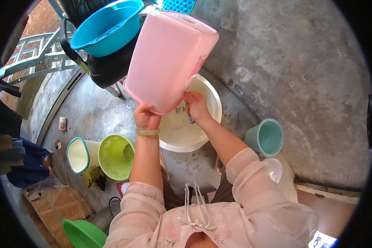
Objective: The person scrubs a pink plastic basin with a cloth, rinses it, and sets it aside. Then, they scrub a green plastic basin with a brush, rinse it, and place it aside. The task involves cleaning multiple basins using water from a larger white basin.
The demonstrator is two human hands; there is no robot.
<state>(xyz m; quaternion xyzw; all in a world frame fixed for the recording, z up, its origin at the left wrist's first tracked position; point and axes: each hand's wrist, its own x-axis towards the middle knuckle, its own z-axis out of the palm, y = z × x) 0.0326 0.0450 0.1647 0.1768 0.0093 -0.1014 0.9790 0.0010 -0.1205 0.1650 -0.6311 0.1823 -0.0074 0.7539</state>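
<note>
A pink plastic bin [167, 62] is held tilted over a round white basin [215, 99], its base pointing up and away and its rimmed mouth down towards me. My left hand [146, 117] grips the rim, thumb on the outer wall; a pale bangle circles that wrist. At the bin's right side, near the rim, my right hand [197, 107] is closed around a small bluish cloth [191, 119], mostly hidden by the fingers. Shallow water seems to lie in the basin below. The bin's inside is hidden, and its right wall bears red print.
A blue basin [111, 31] rests on a black chair [108, 69]. Left of me are a lime-green bucket [116, 156], a white bin with teal rim [78, 155], a paper cup [62, 123] and a green basin [83, 232]. A teal bucket [263, 138] is at right.
</note>
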